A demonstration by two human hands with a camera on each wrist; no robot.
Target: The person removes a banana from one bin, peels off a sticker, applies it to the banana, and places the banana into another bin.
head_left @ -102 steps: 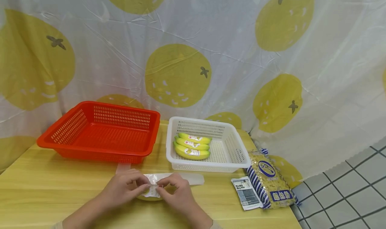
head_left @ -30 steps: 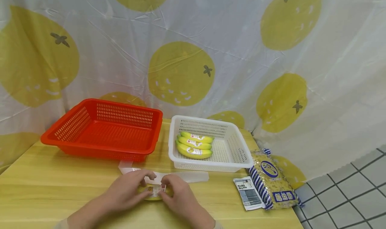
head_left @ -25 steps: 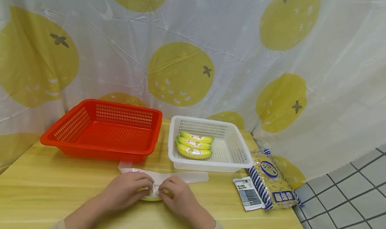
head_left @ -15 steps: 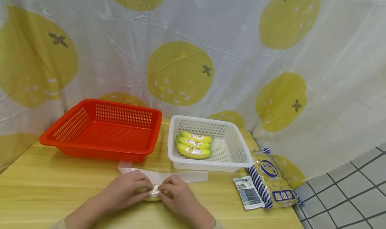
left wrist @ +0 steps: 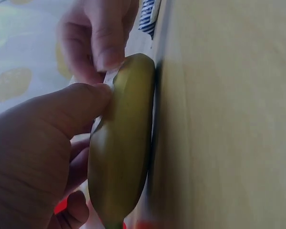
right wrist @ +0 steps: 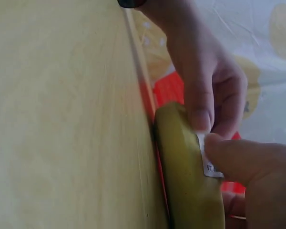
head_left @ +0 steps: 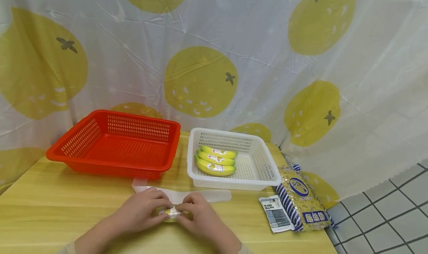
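Note:
A yellow-green banana [head_left: 171,217] lies on the wooden table [head_left: 50,205] close to its front edge, mostly hidden between my hands. My left hand [head_left: 145,210] grips its left part, and my right hand [head_left: 200,215] grips its right part. A small white label [head_left: 171,211] lies on top of the banana, with both thumbs pressed against its edges. In the left wrist view my left hand [left wrist: 43,143] has its thumb on the banana [left wrist: 121,152] at the label's edge. In the right wrist view my right hand [right wrist: 257,171] has its thumb on the label [right wrist: 208,161] on the banana [right wrist: 181,176].
Behind my hands lies a clear plastic strip [head_left: 214,196]. A red basket [head_left: 113,147] stands at the back left. Beside it a white basket [head_left: 234,184] holds three labelled bananas [head_left: 215,161]. A yellow bag [head_left: 300,201] and a small packet [head_left: 275,213] lie at the table's right edge.
The label was held loose over the banana; now it lies flat on the peel. My thumbs have closed in over it. Both hands stay in the same spot.

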